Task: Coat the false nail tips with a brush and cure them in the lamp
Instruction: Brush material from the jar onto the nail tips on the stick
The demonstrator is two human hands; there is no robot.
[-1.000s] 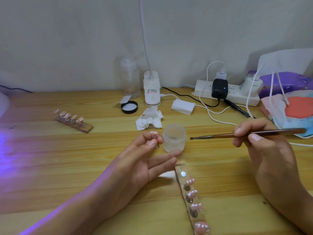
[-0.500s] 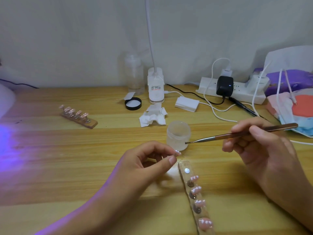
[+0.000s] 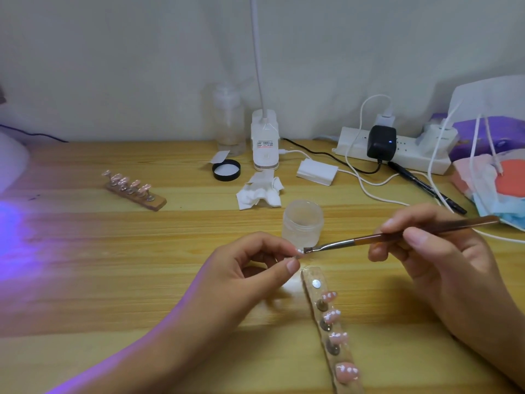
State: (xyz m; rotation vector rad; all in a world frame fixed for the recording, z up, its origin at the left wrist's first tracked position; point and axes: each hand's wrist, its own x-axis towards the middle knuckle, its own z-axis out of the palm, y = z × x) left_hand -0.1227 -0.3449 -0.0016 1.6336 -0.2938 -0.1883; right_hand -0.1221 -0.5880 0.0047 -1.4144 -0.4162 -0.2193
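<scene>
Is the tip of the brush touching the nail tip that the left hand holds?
Touching. In the head view the bristle end of the brush meets the nail tip pinched by the left hand, with no gap visible between them. The right hand holds the brush.

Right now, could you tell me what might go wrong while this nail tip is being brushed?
The nail tip is pinched only between the left hand fingertips, so brush pressure from the right hand could flick it loose. The open jar stands just behind the bristles and could be knocked over.

Both hands [image 3: 250,268] [image 3: 426,251] pinched, fingertips near.
</scene>
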